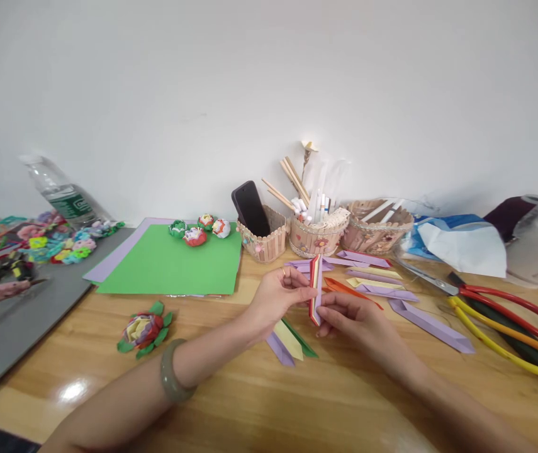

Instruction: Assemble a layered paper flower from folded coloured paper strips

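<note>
Between my two hands a stack of folded paper strips (316, 283) stands nearly upright, with red, cream and purple layers showing. My left hand (280, 294) pinches its left side, thumb across the front. Lower down, the fingers of my right hand (351, 316) grip its right edge. Below the hands lie folded strips in purple (280, 349), pale yellow (289, 340) and green (301, 338). More folded strips lie behind and to the right, among them an orange strip (351, 292) and a purple strip (431, 325). A finished paper flower (143, 330) rests left of my forearm.
Green paper sheets (174, 267) bear several small paper flowers (196, 236). Three stick baskets (266, 244) line the wall, one holding a phone (250, 207). Scissors (509, 314) with red and yellow handles lie right. A bottle (63, 192) leans by colourful crafts (56, 242) on a grey mat (56, 302).
</note>
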A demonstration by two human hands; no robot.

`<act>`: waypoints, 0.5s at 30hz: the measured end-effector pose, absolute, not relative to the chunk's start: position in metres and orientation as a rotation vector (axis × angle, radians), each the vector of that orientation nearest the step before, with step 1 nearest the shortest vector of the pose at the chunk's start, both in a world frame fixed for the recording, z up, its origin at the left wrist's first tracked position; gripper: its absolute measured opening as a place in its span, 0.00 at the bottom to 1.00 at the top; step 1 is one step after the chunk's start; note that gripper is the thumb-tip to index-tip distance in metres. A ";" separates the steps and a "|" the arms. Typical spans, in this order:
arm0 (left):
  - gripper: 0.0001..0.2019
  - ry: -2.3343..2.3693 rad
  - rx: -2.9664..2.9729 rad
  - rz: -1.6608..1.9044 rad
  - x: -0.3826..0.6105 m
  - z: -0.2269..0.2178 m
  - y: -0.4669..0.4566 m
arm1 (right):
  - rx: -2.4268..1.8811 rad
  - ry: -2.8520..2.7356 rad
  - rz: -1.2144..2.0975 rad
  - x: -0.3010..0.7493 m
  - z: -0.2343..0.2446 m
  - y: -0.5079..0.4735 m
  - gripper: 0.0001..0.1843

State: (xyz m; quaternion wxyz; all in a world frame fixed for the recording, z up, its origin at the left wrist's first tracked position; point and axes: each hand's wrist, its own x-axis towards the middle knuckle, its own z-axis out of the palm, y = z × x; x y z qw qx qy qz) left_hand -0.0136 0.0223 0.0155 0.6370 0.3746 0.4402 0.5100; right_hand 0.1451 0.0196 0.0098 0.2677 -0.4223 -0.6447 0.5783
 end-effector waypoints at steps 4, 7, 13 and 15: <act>0.16 1.045 0.926 1.106 -0.016 0.016 0.024 | -1.143 -1.715 1.563 0.146 0.013 0.021 0.17; 0.18 1.028 0.930 1.048 -0.020 0.019 0.027 | -1.135 -1.705 1.532 0.146 0.015 0.022 0.16; 0.21 0.985 0.840 1.053 -0.022 0.022 0.030 | -1.149 -1.754 1.330 0.144 0.015 0.020 0.14; 0.22 0.985 0.821 1.041 -0.022 0.021 0.030 | -1.153 -1.787 1.285 0.144 0.014 0.019 0.14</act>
